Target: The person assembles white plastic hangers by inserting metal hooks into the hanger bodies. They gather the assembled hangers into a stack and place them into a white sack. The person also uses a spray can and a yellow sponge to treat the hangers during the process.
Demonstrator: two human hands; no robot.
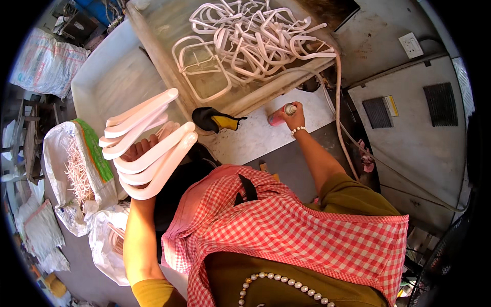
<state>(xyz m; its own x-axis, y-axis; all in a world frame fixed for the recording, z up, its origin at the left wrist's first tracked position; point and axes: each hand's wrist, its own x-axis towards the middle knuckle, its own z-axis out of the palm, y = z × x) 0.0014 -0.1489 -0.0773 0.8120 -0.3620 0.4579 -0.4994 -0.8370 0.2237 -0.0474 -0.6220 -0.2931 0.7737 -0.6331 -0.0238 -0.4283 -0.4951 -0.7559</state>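
My left hand, partly hidden, is closed around a bunch of pale pink curved plastic pieces. They fan out on both sides of the fingers, left of my body. Ahead and to the right, my right hand grips a pinkish-red spray can with a pale nozzle. The can is tilted over a whitish board. Left of it on the board's edge is a black and yellow object whose kind I cannot make out. Beyond lies a heap of pale pink looped plastic pieces.
The heap lies in a wood-edged tray; a pale bin adjoins it. Sacks holding thin pink plastic bits stand at left. At right are a grey machine panel, a hanging hose and a wall socket.
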